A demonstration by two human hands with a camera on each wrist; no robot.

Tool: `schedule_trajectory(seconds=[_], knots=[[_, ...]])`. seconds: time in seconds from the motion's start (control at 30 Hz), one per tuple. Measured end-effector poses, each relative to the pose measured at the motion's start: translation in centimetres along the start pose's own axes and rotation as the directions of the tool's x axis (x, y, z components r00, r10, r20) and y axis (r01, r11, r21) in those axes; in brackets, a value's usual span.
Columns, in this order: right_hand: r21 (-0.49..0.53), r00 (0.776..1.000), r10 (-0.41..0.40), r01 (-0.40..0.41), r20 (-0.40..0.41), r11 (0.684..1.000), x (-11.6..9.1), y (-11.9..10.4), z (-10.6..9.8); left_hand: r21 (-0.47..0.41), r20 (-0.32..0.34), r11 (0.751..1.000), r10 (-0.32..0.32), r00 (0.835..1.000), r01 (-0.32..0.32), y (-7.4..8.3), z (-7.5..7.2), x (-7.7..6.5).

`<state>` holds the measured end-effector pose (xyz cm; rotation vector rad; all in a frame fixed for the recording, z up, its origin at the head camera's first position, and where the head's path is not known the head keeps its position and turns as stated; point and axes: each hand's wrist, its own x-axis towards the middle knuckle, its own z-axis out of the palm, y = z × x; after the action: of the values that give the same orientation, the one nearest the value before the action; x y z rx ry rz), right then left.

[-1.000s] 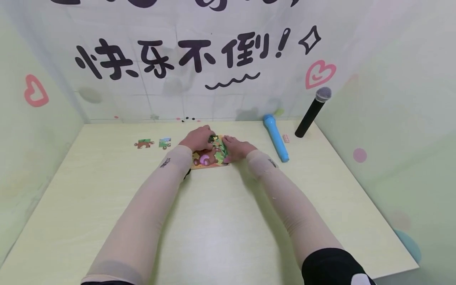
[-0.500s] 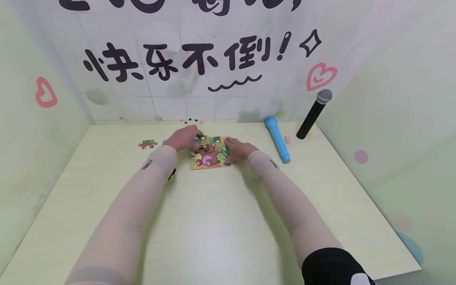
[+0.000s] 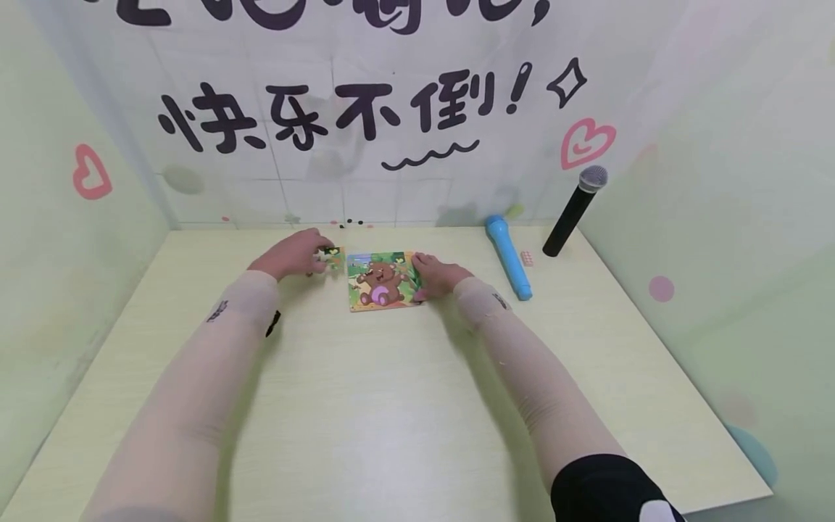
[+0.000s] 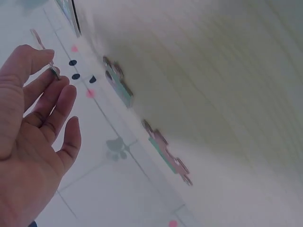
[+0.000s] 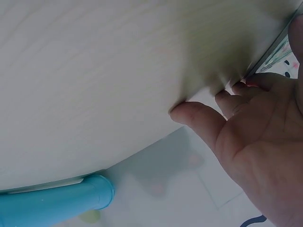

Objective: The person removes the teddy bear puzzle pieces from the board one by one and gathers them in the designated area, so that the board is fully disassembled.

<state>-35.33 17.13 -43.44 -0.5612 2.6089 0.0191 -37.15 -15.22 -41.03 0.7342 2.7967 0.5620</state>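
My left hand (image 3: 290, 254), raised over the back left of the table, pinches a small jigsaw piece (image 3: 335, 256) with green and orange print. The left wrist view has that piece (image 4: 56, 73) edge-on between thumb and fingertips. Right of it lies a square jigsaw puzzle (image 3: 381, 291) with a brown bear on it. My right hand (image 3: 440, 275) holds the puzzle at its right edge, thumb on the near side and fingers on the far side. In the right wrist view, the little finger (image 5: 201, 118) reaches out to the table surface. The palm faces the camera there.
Two loose jigsaw pieces, one nearer (image 4: 163, 153) and one farther (image 4: 118, 82), lie on the table, mostly hidden behind the left hand in the head view. A blue microphone (image 3: 509, 257), a small pink block (image 3: 526, 258) and a black microphone (image 3: 574, 214) are at the back right.
My left hand has moved left, off the bear puzzle, and now carries a piece away from it. More of the puzzle shows. The right hand stays at its right edge.
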Motion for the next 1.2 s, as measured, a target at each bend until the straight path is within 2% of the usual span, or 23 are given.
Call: schedule_trajectory(seconds=[0.27, 0.53, 0.77, 0.97, 1.2], knots=[[0.005, 1.000, 0.011, -0.011, 0.011, 1.000, -0.3, -0.3, 0.3, -0.023, -0.036, 1.000, -0.015, 0.999, 0.014, -4.2, -2.0, -3.3], [0.000, 1.000, -0.012, 0.012, 0.008, 1.000, -0.6, 0.1, 0.7, -0.020, -0.029, 0.999, -0.038, 0.999, 0.037, -7.3, -2.9, -5.3], [-0.024, 0.999, -0.049, 0.049, 0.004, 0.998, 0.3, -0.2, 0.5, -0.017, -0.048, 0.997, -0.070, 0.996, 0.070, -10.1, -3.7, -7.2], [-0.017, 0.999, -0.042, 0.042, 0.011, 0.999, 0.4, -0.3, 0.4, -0.024, -0.023, 0.995, -0.094, 0.995, 0.094, -11.8, -3.8, -8.1], [0.003, 1.000, -0.008, 0.008, 0.023, 1.000, -0.1, 0.1, -0.3, -0.023, 0.012, 0.985, -0.170, 0.985, 0.170, -13.5, -3.5, -8.4]])
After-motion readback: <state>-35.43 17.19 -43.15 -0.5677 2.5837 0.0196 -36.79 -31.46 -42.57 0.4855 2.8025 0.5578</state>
